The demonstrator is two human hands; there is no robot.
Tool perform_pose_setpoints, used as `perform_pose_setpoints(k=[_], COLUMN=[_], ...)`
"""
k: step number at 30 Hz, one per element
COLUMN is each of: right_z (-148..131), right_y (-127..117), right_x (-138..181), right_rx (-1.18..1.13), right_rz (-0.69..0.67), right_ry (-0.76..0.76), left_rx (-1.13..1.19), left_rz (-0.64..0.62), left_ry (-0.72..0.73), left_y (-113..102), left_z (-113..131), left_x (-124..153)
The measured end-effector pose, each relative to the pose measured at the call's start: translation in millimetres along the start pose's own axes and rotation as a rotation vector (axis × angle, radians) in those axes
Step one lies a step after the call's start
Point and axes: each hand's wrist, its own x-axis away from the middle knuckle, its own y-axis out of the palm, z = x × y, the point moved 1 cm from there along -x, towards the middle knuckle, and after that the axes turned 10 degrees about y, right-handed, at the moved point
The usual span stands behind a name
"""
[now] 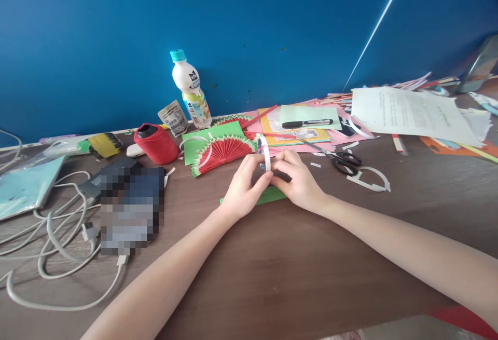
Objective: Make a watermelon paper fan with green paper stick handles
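Note:
My left hand (246, 187) and my right hand (296, 179) meet over the brown table, both pinching a small white tape roll (264, 152) held upright between the fingertips. Under the hands lies a green paper strip (271, 195). Just behind the roll rests a pleated red paper fan with a green and white edge (221, 154), on a green sheet (210, 137).
Black scissors (344, 162) and white paper offcuts (371, 180) lie right of the hands. A black marker (307, 123), coloured papers and a printed sheet (408, 114) sit behind. At left: a red pouch (156, 144), a drink bottle (191, 91), white cables (58, 236).

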Motion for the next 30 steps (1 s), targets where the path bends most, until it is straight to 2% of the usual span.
perform_pose_setpoints(k=[5,10,12,15,19,22,25,30], right_z=[0.8,1.2,1.3,0.9,-0.3,3.4,14.4,37.9], right_y=[1.2,-2.5,-5.4,-9.7,-14.0,-19.0,-27.6,-41.7], right_x=[1.3,1.2,-1.0,-5.7,-12.5,-19.3,-27.1,-36.8], right_rx=[-0.014,-0.079,-0.100,-0.109,-0.126,-0.144,-0.137,0.083], right_rz=[0.038,0.224,0.246,0.200,0.129,0.191,0.247,0.128], right_ry=[0.049,0.083,0.108,0.165,0.166,0.221,0.366,0.491], left_rx=[-0.019,-0.063,-0.090,-0.125,-0.149,-0.119,-0.064,-0.020], left_rz=[0.079,0.060,0.059,0.049,0.017,0.012,0.049,0.093], left_ry=[-0.086,-0.151,-0.148,-0.134,-0.105,-0.105,-0.128,-0.145], left_y=[1.1,-0.2,-0.9,-1.1,-1.1,-1.8,-3.1,-3.6], left_z=[-2.3,-2.1,-0.7,1.3,2.5,2.7,1.7,-2.4], left_x=[0.5,0.2,-0.6,-1.7,-2.8,-3.0,-2.4,-1.2])
